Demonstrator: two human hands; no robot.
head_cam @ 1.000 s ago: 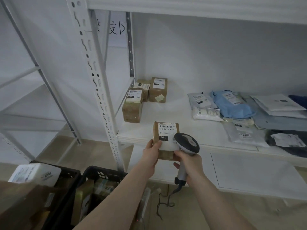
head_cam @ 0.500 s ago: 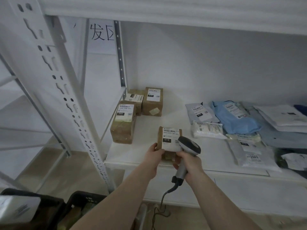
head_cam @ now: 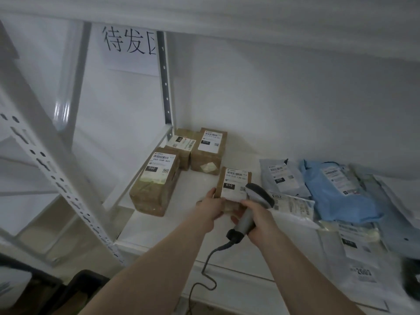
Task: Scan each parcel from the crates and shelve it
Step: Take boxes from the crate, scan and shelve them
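White shelf (head_cam: 227, 251): three brown boxes (head_cam: 154, 189) back left, mailer bags (head_cam: 336, 192) right.

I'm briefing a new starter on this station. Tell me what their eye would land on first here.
First, the two hands at centre: the left hand holds a small brown parcel over the white shelf, while the right hand grips a corded grey scanner beside its label. Next, three more brown boxes cluster at the shelf's back left, and soft mailer bags, one bright blue, spread across its right.

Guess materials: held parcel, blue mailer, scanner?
Held parcel: looks like brown cardboard, matte, with a white paper label. Blue mailer: likely thin plastic film, wrinkled, slight sheen. Scanner: apparently moulded grey plastic, smooth, gripped by the right hand.
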